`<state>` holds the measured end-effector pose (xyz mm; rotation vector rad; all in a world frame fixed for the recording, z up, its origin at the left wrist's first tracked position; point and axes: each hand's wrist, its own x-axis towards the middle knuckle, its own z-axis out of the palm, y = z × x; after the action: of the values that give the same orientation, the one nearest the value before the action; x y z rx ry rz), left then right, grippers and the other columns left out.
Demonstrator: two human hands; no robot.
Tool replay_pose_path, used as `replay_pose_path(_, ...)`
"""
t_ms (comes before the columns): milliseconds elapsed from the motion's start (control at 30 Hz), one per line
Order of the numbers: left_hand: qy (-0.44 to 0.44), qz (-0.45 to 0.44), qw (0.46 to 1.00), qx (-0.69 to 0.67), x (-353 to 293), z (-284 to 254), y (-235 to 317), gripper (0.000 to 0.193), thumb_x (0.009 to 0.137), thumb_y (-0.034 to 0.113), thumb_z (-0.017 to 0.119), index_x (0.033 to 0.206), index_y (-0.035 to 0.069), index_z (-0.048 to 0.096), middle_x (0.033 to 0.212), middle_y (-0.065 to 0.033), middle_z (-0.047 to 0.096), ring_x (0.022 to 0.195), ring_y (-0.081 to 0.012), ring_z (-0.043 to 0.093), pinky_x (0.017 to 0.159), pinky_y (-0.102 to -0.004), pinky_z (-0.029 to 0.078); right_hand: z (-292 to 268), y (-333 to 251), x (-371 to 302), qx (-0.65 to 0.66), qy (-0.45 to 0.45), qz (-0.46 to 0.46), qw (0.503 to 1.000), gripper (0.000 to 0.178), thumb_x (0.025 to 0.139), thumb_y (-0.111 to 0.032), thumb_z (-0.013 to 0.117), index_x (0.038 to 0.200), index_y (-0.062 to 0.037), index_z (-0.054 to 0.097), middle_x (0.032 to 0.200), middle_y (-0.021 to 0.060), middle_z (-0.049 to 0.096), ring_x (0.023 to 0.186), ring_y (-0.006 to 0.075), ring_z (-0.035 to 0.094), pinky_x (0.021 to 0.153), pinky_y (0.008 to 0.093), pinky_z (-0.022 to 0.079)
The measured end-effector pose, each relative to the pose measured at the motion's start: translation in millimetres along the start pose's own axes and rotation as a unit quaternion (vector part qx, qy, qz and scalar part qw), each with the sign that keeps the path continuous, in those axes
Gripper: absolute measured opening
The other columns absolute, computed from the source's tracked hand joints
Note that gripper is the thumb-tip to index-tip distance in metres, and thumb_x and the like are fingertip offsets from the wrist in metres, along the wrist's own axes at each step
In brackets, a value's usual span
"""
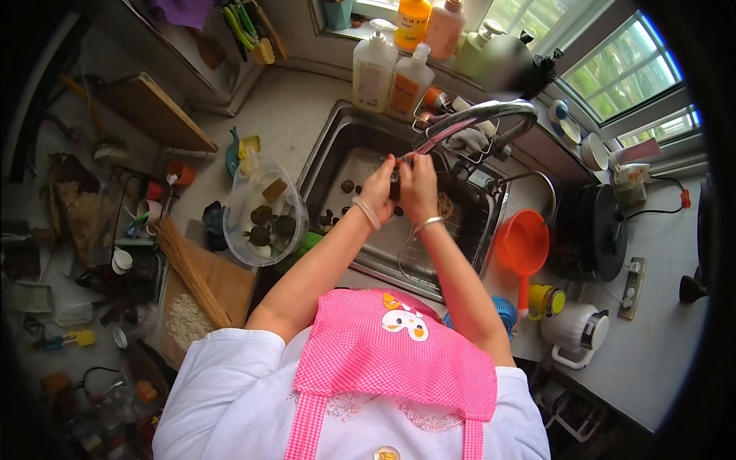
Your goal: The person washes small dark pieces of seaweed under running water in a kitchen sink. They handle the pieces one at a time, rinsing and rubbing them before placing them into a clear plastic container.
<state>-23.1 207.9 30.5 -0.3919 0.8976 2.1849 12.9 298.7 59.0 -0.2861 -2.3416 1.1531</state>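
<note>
Over the metal sink (pixel 328 149), below the curved faucet (pixel 479 113), my two hands meet. My left hand (pixel 376 188) and my right hand (pixel 418 187) are closed around a small dark object (pixel 395 184), mostly covered by the fingers; its kind does not show. Several dark, roundish stone-like pieces (pixel 347 186) lie on the sink floor, left of my hands. More greenish-brown lumps (pixel 261 215) sit in a clear plastic tub (pixel 297 195) on the counter to the left.
A wire rack (pixel 464 222) fills the sink's right side. Pump bottles (pixel 373 73) stand behind it. To the right are an orange-red ladle-shaped scoop (pixel 523 241), a black pot (pixel 586 230) and a white kettle (pixel 575 331). A straw brush (pixel 192 272) lies on a wooden board at left.
</note>
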Motion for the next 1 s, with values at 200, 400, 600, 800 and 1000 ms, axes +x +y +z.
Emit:
replay_pose_path(200, -0.003, 0.021, 1.000, 0.019, 16.1, -13.8, 14.2, 0.022, 0.098, 0.030, 0.051, 0.099, 0.011, 0.060, 0.093, -0.0031, 0.063, 0.084, -0.0162, 0.060, 0.077, -0.0360, 0.049, -9.4, -22.2, -7.5, 0.070, -0.041, 0.017, 0.997, 0.016, 0.082, -0.007, 0.065, 0.094, 0.0000, 0.059, 0.088, 0.0173, 0.061, 0.082, 0.0335, 0.060, 0.072, 0.0385, 0.047)
replay_pose_path(400, 0.024, 0.067, 0.996, 0.054, 4.0, -12.3, -5.5, 0.017, 0.098, 0.028, 0.051, 0.097, 0.012, 0.058, 0.087, 0.0000, 0.060, 0.079, -0.0122, 0.059, 0.068, -0.0311, 0.049, -11.1, -7.5, 8.4, 0.008, -0.004, 0.063, 0.998, 0.017, 0.079, -0.012, 0.065, 0.085, 0.0033, 0.060, 0.078, 0.0198, 0.064, 0.070, 0.0318, 0.064, 0.064, 0.0361, 0.049)
replay_pose_path(600, -0.004, 0.108, 0.989, 0.096, 11.2, -16.7, 6.9, 0.015, 0.098, 0.025, 0.050, 0.091, 0.013, 0.056, 0.086, 0.0013, 0.059, 0.079, -0.0087, 0.057, 0.068, -0.0281, 0.047, -7.6, -19.4, -5.5, -0.015, -0.028, 0.059, 0.998, 0.018, 0.076, -0.011, 0.065, 0.085, 0.0032, 0.059, 0.076, 0.0219, 0.063, 0.069, 0.0321, 0.064, 0.064, 0.0352, 0.049)
replay_pose_path(800, 0.000, 0.126, 0.990, 0.058, 7.9, -8.3, 11.5, 0.012, 0.097, 0.020, 0.050, 0.091, 0.011, 0.056, 0.082, 0.0025, 0.054, 0.075, -0.0077, 0.053, 0.068, -0.0247, 0.043, -12.6, -16.9, 2.1, -0.005, -0.083, 0.068, 0.994, 0.019, 0.074, -0.011, 0.065, 0.083, 0.0038, 0.057, 0.071, 0.0208, 0.061, 0.064, 0.0271, 0.062, 0.061, 0.0341, 0.048)
replay_pose_path(1000, -0.018, 0.071, 0.997, 0.019, -1.9, -4.2, -2.0, 0.015, 0.096, 0.023, 0.050, 0.099, 0.012, 0.060, 0.092, 0.0010, 0.061, 0.083, -0.0098, 0.058, 0.074, -0.0263, 0.047, -6.9, -6.7, 16.3, 0.029, 0.010, 0.053, 0.998, 0.016, 0.076, -0.013, 0.064, 0.083, 0.0012, 0.060, 0.072, 0.0180, 0.061, 0.062, 0.0270, 0.059, 0.060, 0.0349, 0.047)
